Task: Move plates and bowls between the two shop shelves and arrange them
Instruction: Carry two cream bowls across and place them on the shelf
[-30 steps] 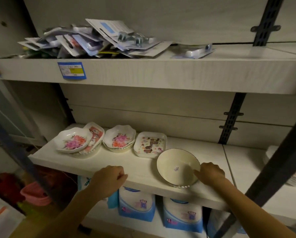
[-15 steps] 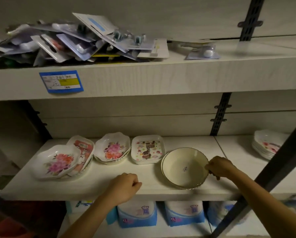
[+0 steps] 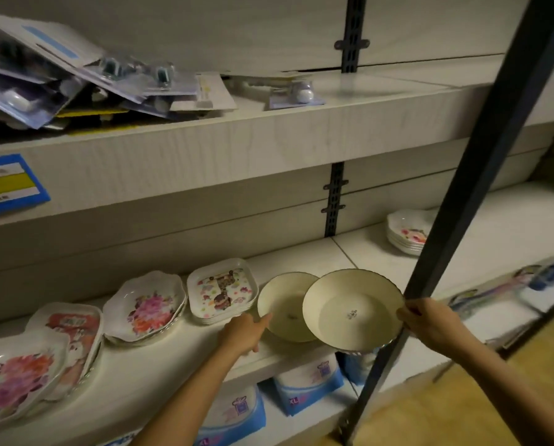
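Observation:
My right hand (image 3: 427, 321) pinches the right rim of a cream bowl (image 3: 349, 310) with a dark edge, lifted and tilted above the shelf's front edge. A second cream bowl (image 3: 282, 304) of the same kind stays on the left shelf (image 3: 159, 365), partly hidden behind the lifted one. My left hand (image 3: 242, 334) rests by that bowl, its forefinger touching the left rim. Left of it stand a square patterned plate stack (image 3: 222, 289), a flowered dish stack (image 3: 145, 312), a red-printed dish (image 3: 73, 333) and another flowered dish (image 3: 15, 378). On the right shelf (image 3: 494, 239) sits a stack of flowered plates (image 3: 406, 231).
A dark metal post (image 3: 462, 201) slants across the right side, just in front of my right hand. The upper shelf (image 3: 237, 140) carries a heap of blister packs (image 3: 76, 82) and a blue price tag (image 3: 5, 183). Blue-and-white packages (image 3: 308, 379) fill the space below.
My right hand has lifted the top cream bowl off the one beneath and carried it rightward. My left hand moved from the shelf edge to the lower bowl's rim. The view swung right.

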Action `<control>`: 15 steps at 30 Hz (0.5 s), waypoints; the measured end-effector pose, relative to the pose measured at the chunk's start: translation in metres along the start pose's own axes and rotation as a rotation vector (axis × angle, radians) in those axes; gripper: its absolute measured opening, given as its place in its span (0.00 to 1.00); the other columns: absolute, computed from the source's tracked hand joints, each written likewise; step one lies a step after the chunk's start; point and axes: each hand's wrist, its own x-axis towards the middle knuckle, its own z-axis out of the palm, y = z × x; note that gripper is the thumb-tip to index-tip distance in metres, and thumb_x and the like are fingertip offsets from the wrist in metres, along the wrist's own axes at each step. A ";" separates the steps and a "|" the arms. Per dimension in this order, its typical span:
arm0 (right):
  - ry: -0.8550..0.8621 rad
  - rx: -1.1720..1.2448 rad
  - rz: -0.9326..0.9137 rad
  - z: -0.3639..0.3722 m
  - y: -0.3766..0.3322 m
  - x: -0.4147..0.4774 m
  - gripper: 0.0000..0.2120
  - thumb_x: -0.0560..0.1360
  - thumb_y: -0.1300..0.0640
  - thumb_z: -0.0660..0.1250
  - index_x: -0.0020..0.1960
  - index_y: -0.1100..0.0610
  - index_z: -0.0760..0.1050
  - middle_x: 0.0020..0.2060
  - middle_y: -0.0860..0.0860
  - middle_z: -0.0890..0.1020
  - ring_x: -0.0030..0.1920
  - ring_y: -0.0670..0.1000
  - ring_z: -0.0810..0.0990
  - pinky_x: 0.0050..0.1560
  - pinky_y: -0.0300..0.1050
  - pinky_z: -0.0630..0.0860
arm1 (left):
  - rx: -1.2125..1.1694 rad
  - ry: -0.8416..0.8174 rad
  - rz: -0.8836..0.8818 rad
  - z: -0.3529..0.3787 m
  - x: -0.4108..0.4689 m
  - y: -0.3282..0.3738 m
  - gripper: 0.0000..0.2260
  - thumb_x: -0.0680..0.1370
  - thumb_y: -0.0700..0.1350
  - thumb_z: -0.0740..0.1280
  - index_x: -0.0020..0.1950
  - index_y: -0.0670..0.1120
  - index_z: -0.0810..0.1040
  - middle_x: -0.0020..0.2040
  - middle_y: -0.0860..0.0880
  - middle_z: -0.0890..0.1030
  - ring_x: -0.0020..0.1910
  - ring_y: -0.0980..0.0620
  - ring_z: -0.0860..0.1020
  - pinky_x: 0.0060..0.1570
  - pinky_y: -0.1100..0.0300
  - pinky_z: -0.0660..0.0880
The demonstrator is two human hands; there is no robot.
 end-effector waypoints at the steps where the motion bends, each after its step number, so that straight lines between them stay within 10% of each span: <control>1: 0.010 0.007 0.007 0.000 0.005 -0.005 0.15 0.79 0.57 0.58 0.34 0.56 0.74 0.31 0.50 0.77 0.34 0.48 0.78 0.32 0.34 0.70 | -0.017 -0.010 -0.002 0.003 0.004 0.003 0.22 0.79 0.59 0.54 0.39 0.43 0.76 0.26 0.50 0.76 0.25 0.54 0.72 0.33 0.61 0.71; 11: 0.082 0.079 0.058 0.004 0.033 -0.031 0.17 0.79 0.55 0.58 0.32 0.53 0.70 0.30 0.47 0.73 0.31 0.44 0.71 0.30 0.33 0.65 | -0.132 0.085 0.025 0.002 0.005 0.018 0.17 0.78 0.40 0.56 0.29 0.43 0.71 0.13 0.51 0.71 0.25 0.54 0.69 0.28 0.62 0.63; 15: 0.106 0.118 0.048 0.002 0.041 -0.045 0.19 0.79 0.56 0.58 0.29 0.54 0.69 0.27 0.48 0.71 0.28 0.46 0.68 0.31 0.38 0.64 | -0.153 0.106 0.094 -0.013 -0.007 0.014 0.16 0.78 0.40 0.56 0.30 0.43 0.71 0.26 0.48 0.74 0.28 0.52 0.70 0.31 0.62 0.64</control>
